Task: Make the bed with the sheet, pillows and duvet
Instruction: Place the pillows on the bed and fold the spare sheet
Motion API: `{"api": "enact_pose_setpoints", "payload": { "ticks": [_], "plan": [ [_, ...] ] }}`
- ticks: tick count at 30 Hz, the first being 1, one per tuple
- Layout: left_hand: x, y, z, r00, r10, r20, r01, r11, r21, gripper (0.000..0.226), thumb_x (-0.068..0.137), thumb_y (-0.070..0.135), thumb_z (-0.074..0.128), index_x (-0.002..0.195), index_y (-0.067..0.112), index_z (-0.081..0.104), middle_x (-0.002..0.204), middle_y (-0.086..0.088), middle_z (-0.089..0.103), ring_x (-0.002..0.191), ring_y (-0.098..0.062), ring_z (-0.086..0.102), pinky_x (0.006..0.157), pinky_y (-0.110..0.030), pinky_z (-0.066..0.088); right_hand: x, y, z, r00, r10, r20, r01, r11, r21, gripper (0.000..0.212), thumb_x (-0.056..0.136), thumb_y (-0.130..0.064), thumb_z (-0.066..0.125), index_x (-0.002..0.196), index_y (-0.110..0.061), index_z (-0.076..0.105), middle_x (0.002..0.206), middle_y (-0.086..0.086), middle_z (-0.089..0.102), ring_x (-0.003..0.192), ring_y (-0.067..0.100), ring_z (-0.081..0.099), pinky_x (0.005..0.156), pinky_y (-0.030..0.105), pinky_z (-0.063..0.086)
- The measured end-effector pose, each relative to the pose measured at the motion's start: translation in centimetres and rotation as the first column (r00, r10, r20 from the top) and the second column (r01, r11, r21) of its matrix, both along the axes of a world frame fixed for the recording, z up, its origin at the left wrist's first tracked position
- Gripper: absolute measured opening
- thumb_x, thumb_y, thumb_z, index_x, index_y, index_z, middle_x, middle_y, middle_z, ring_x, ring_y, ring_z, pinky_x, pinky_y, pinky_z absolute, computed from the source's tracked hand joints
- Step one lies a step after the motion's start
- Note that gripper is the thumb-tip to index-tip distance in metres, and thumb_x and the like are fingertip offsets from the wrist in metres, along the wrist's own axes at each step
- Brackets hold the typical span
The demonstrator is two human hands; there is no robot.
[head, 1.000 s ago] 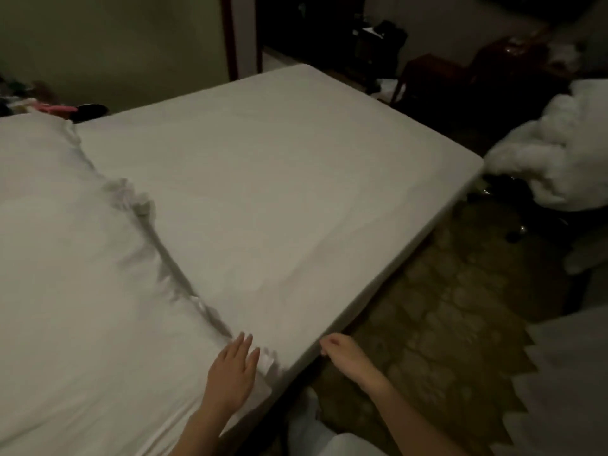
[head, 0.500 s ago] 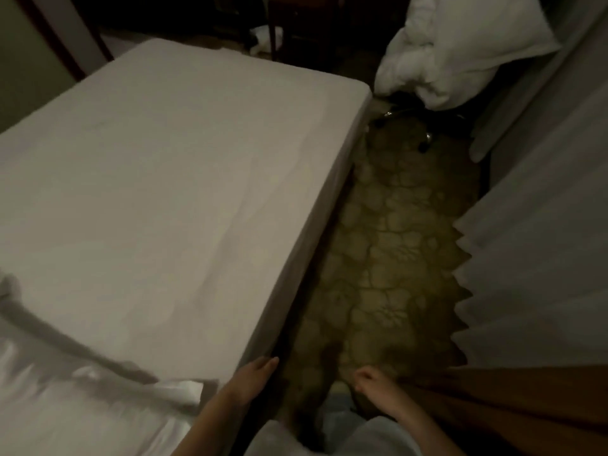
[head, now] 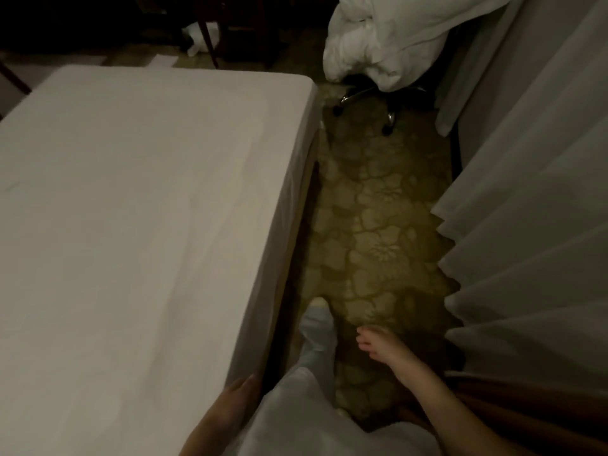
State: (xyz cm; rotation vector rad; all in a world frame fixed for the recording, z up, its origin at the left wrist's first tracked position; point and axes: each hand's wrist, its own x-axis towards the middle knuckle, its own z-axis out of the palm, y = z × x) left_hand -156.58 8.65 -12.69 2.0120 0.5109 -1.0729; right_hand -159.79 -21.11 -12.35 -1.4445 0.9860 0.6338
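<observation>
1. The bed (head: 49, 159) fills the left half of the view, and a white fitted sheet (head: 138, 225) lies smooth over its top and hangs down its right side. Its far right corner is rounded and covered.
2. Beyond the head of the bed, in the dim background, a dark wooden chair leg (head: 210, 44) stands on the floor with a pale crumpled thing beside it, too dark to name.
3. The left hand (head: 235, 398) rests at the near right edge of the bed, fingers straight and lying flat against the sheet where it turns down the side; it grips nothing.
4. Just right of that hand, a leg in pale trousers (head: 314, 343) steps forward on the floor between bed and curtain, with a light slipper toe at its tip.
5. The patterned floor (head: 378, 225), with a flower-like design, runs as a narrow aisle along the side of the bed.
6. The right hand (head: 378, 345) hangs over the aisle, apart from the bed, fingers loosely curled and holding nothing.
7. At the far end of the aisle, a bunched white duvet (head: 388, 37) is heaped on an office chair (head: 388, 116); only the chair's wheeled base shows beneath it.
8. Sheer pleated curtains (head: 526, 209) fall along the right side, their hem touching the floor.
</observation>
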Motion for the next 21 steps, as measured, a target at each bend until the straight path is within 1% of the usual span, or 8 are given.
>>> {"api": "enact_pose_setpoints", "payload": {
  "ticks": [4,6,8,11,14,15,18,21],
  "plan": [
    [7.3,-2.4,-2.8,0.992,-0.083,-0.098,0.081,0.996,-0.028,0.021,0.098,0.009,0.048,0.087,0.019,0.064,0.121,-0.022,0.061,0.105,-0.027,0.058,0.098,-0.037,0.041,8.2,-4.9,0.0,0.993,-0.111,0.029,0.111,0.994,0.000,0.031,0.102,-0.022,0.042,0.126,-0.007,0.054,0.120,0.010,0.060,0.108,0.020,0.057,0.095,0.031,0.042],
    [11.8,-4.5,-2.8,0.989,-0.129,-0.071,0.128,0.992,-0.022,0.013,0.099,0.009,0.048,0.105,0.015,0.057,0.127,-0.017,0.056,0.117,-0.032,0.054,0.103,-0.039,0.042,12.2,-7.6,0.2,0.989,-0.137,0.053,0.138,0.990,-0.013,0.030,0.101,-0.021,0.044,0.125,-0.006,0.055,0.118,0.011,0.061,0.105,0.021,0.058,0.081,0.026,0.047],
    [16.5,-7.6,-1.6,0.995,-0.084,-0.061,0.081,0.995,-0.050,0.021,0.099,0.016,0.048,0.117,0.009,0.056,0.122,-0.012,0.056,0.118,-0.029,0.053,0.098,-0.035,0.044,15.8,-10.4,0.5,0.982,-0.180,0.059,0.183,0.982,-0.039,0.031,0.101,-0.018,0.044,0.126,-0.005,0.055,0.122,0.013,0.061,0.109,0.025,0.059,0.073,0.023,0.045],
    [23.3,-13.4,0.3,0.997,-0.046,-0.063,0.042,0.996,-0.073,0.018,0.099,0.020,0.046,0.103,0.008,0.060,0.110,-0.011,0.062,0.096,-0.024,0.058,0.081,-0.026,0.048,20.0,-13.8,1.2,0.972,-0.232,0.047,0.235,0.969,-0.077,0.030,0.101,-0.010,0.041,0.127,0.000,0.054,0.125,0.019,0.058,0.120,0.033,0.053,0.072,0.024,0.044],
    [30.1,-20.0,2.4,0.999,-0.051,0.010,0.052,0.994,-0.100,0.024,0.100,0.020,0.044,0.081,0.017,0.059,0.086,-0.004,0.062,0.072,-0.012,0.055,0.054,-0.016,0.046,22.9,-17.1,1.0,0.967,-0.246,0.059,0.251,0.962,-0.106,0.022,0.098,-0.009,0.047,0.116,-0.007,0.061,0.127,0.018,0.058,0.118,0.031,0.054,0.098,0.039,0.044],
    [32.2,-22.2,2.4,0.998,-0.061,0.017,0.062,0.991,-0.116,0.025,0.101,0.019,0.043,0.080,0.019,0.057,0.084,-0.002,0.060,0.072,-0.009,0.055,0.055,-0.017,0.043,23.4,-17.9,1.1,0.971,-0.235,0.051,0.239,0.964,-0.113,0.020,0.097,-0.010,0.050,0.113,-0.009,0.062,0.122,0.015,0.060,0.113,0.028,0.055,0.101,0.039,0.042],
    [38.1,-29.1,2.8,0.994,-0.105,-0.019,0.100,0.979,-0.178,0.025,0.101,0.022,0.042,0.082,0.019,0.058,0.084,-0.001,0.060,0.076,-0.012,0.056,0.063,-0.022,0.042,25.1,-20.8,1.0,0.964,-0.264,0.016,0.265,0.961,-0.077,0.015,0.096,-0.011,0.052,0.107,-0.010,0.062,0.108,0.011,0.060,0.103,0.024,0.054,0.091,0.033,0.041],
    [44.1,-35.5,2.6,0.981,-0.194,0.012,0.191,0.954,-0.232,0.023,0.100,0.026,0.042,0.088,0.020,0.061,0.089,-0.001,0.061,0.082,-0.013,0.057,0.066,-0.022,0.042,28.1,-24.9,-0.8,0.965,-0.261,-0.026,0.257,0.961,-0.098,0.028,0.098,-0.011,0.048,0.120,0.003,0.057,0.125,0.023,0.056,0.120,0.040,0.050,0.098,0.040,0.039]
  ]
}}
